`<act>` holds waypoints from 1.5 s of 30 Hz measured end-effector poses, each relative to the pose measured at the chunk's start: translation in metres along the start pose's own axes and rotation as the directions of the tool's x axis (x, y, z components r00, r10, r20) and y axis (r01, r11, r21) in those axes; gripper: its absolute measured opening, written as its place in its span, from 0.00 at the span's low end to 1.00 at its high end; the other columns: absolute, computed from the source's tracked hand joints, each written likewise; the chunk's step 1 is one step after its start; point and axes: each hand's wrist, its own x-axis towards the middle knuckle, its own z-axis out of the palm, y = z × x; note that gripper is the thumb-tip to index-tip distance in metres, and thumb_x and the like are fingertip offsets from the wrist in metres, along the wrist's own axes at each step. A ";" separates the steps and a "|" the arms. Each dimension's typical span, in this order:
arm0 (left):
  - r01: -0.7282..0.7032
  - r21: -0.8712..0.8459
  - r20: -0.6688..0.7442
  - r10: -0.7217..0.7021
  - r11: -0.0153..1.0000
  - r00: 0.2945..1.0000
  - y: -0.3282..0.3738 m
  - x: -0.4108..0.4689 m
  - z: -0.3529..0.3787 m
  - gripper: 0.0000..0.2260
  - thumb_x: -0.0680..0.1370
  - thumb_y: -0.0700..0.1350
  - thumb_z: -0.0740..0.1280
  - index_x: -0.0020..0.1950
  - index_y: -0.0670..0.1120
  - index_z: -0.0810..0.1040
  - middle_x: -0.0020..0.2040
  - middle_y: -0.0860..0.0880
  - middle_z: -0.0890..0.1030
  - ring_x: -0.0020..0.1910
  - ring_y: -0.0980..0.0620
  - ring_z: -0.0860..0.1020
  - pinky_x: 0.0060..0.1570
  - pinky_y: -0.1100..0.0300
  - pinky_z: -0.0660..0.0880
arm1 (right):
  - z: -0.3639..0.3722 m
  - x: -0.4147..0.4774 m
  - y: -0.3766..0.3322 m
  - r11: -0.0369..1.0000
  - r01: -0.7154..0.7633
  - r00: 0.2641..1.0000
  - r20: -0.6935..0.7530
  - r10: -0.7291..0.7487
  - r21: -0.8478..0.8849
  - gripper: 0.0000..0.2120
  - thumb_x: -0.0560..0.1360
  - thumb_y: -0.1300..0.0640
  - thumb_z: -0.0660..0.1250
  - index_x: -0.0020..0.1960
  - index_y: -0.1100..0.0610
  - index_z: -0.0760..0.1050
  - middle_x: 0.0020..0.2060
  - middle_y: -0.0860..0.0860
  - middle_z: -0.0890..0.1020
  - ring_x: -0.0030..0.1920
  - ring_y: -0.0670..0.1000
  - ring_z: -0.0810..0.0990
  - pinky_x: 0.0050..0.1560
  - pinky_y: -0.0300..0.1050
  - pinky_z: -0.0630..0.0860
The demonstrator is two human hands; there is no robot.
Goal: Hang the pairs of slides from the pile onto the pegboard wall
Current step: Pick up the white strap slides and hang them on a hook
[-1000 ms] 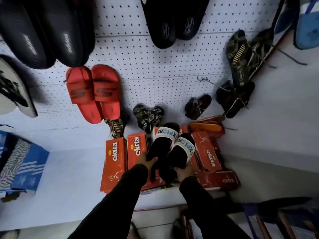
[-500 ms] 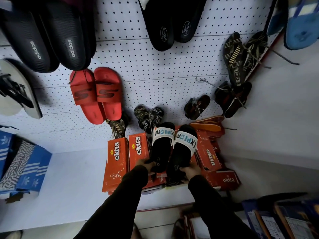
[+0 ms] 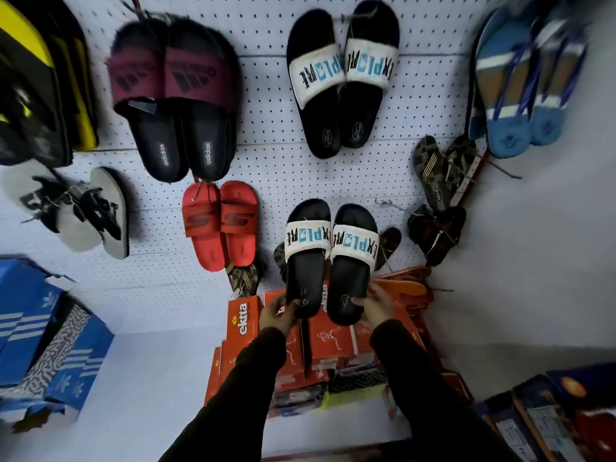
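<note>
- Nearest the camera, two black sleeves reach forward over a stack of orange shoe boxes (image 3: pixel 243 320) printed "ekta"; whether a desk or the floor carries the stack, I cannot tell.
- At the end of the sleeves, the left hand (image 3: pixel 278 313) has its grip closed on the heel of the left slide, thumb on the footbed side, fingers curled behind the sole.
- Beside it, the right hand (image 3: pixel 375 305) has its grip closed on the heel of the right slide in the same way.
- Just above the hands, the held pair of slides (image 3: pixel 330 261) stands upright, toes up, the two shoes touching side by side, black soles with white straps lettered in blue and black. They sit in front of the lower pegboard wall (image 3: pixel 266 168), right of a red pair (image 3: pixel 220 225).
- By my judgement the slides are light moulded foam: fairly stiff along the sole, slightly springy, not fragile, with a matte surface that should not slip.
- Holding at the heels keeps the toe ends free, which suits lifting them to a hook; I cannot make out a tie between them, so each shoe likely needs its own hand.
- Farther up the wall, a matching pair (image 3: pixel 343 78) already hangs toes up, with a maroon-strapped pair (image 3: pixel 176 98) to its left.
- Farthest right, a blue pair (image 3: pixel 520 88) hangs, blurred.
</note>
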 end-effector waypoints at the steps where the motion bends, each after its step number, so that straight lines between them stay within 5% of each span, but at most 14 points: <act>1: -0.036 -0.017 0.002 0.036 0.999 0.999 0.012 -0.004 0.001 0.19 0.76 0.37 0.67 0.67 0.36 0.72 0.66 0.38 0.75 0.55 0.43 0.77 0.41 0.59 0.82 | 0.002 -0.005 -0.011 0.999 0.044 0.999 0.024 -0.044 0.003 0.25 0.71 0.76 0.65 0.65 0.60 0.74 0.59 0.58 0.80 0.59 0.60 0.79 0.64 0.62 0.75; 3: -0.091 -0.054 -0.013 0.090 0.994 0.996 0.035 -0.011 0.005 0.21 0.76 0.36 0.67 0.68 0.35 0.70 0.69 0.36 0.73 0.59 0.44 0.76 0.49 0.56 0.81 | 0.006 -0.012 -0.029 0.995 0.098 0.993 0.065 -0.100 0.032 0.29 0.71 0.75 0.65 0.70 0.60 0.71 0.60 0.57 0.80 0.61 0.60 0.79 0.66 0.63 0.74; 6: -0.170 -0.128 -0.025 0.168 0.977 0.986 0.072 -0.022 0.011 0.23 0.77 0.34 0.65 0.71 0.35 0.67 0.69 0.36 0.72 0.60 0.44 0.77 0.45 0.63 0.79 | 0.014 -0.019 -0.058 0.982 0.176 0.981 0.073 -0.182 0.073 0.31 0.71 0.75 0.66 0.72 0.59 0.69 0.59 0.57 0.81 0.64 0.61 0.79 0.67 0.64 0.73; 9: -0.257 -0.204 -0.019 0.258 0.945 0.966 0.099 -0.024 0.017 0.22 0.77 0.34 0.65 0.70 0.35 0.67 0.64 0.41 0.74 0.36 0.64 0.82 0.30 0.72 0.77 | 0.020 -0.023 -0.089 0.959 0.266 0.958 0.082 -0.274 0.101 0.31 0.71 0.76 0.66 0.71 0.61 0.68 0.63 0.62 0.79 0.64 0.62 0.78 0.68 0.63 0.73; 11: -0.295 -0.222 -0.043 0.293 0.929 0.955 0.116 -0.022 0.021 0.20 0.77 0.34 0.66 0.68 0.35 0.69 0.61 0.43 0.75 0.30 0.66 0.81 0.28 0.72 0.76 | 0.021 -0.027 -0.112 0.946 0.304 0.945 0.092 -0.314 0.109 0.29 0.72 0.75 0.65 0.71 0.60 0.68 0.63 0.61 0.79 0.64 0.61 0.78 0.65 0.61 0.75; 15: -0.351 -0.276 -0.035 0.356 0.895 0.934 0.153 -0.024 0.029 0.21 0.76 0.36 0.68 0.69 0.39 0.70 0.63 0.44 0.77 0.36 0.57 0.81 0.29 0.68 0.78 | 0.023 -0.031 -0.152 0.910 0.390 0.906 0.117 -0.406 0.141 0.27 0.73 0.74 0.65 0.69 0.58 0.69 0.64 0.60 0.79 0.65 0.60 0.78 0.56 0.53 0.78; 27: -0.549 -0.368 -0.076 0.565 0.750 0.822 0.266 -0.023 0.077 0.20 0.75 0.36 0.68 0.67 0.37 0.71 0.58 0.44 0.77 0.39 0.54 0.80 0.37 0.64 0.82 | 0.022 -0.026 -0.273 0.781 0.583 0.791 0.062 -0.609 0.225 0.28 0.73 0.74 0.65 0.71 0.61 0.68 0.65 0.63 0.78 0.66 0.62 0.78 0.67 0.63 0.73; 30: -0.539 -0.372 -0.096 0.546 0.756 0.832 0.284 -0.016 0.088 0.21 0.75 0.37 0.69 0.67 0.37 0.71 0.60 0.43 0.78 0.41 0.50 0.81 0.43 0.54 0.83 | 0.024 -0.018 -0.294 0.788 0.576 0.796 0.068 -0.601 0.220 0.28 0.73 0.74 0.64 0.72 0.62 0.67 0.65 0.63 0.78 0.65 0.63 0.78 0.66 0.61 0.74; 34: -0.498 -0.365 -0.123 0.490 0.787 0.863 0.288 0.002 0.099 0.20 0.75 0.37 0.69 0.66 0.36 0.72 0.58 0.42 0.78 0.48 0.44 0.80 0.32 0.64 0.81 | 0.026 0.001 -0.300 0.828 0.520 0.831 0.098 -0.547 0.209 0.29 0.74 0.74 0.63 0.73 0.62 0.66 0.66 0.62 0.78 0.64 0.63 0.78 0.59 0.56 0.77; 38: -0.440 -0.339 -0.118 0.426 0.832 0.897 0.270 0.028 0.105 0.20 0.74 0.37 0.70 0.65 0.36 0.72 0.60 0.39 0.79 0.52 0.41 0.80 0.30 0.64 0.81 | 0.029 0.025 -0.286 0.869 0.453 0.868 0.124 -0.480 0.197 0.29 0.73 0.73 0.64 0.72 0.59 0.67 0.67 0.59 0.78 0.63 0.62 0.79 0.47 0.49 0.78; 45: -0.388 -0.361 -0.075 0.388 0.848 0.919 0.244 0.055 0.109 0.17 0.75 0.36 0.69 0.63 0.38 0.74 0.62 0.37 0.78 0.49 0.44 0.79 0.32 0.63 0.81 | 0.034 0.052 -0.264 0.876 0.457 0.863 0.164 -0.478 0.150 0.28 0.74 0.73 0.65 0.72 0.62 0.66 0.67 0.61 0.77 0.66 0.63 0.77 0.62 0.58 0.76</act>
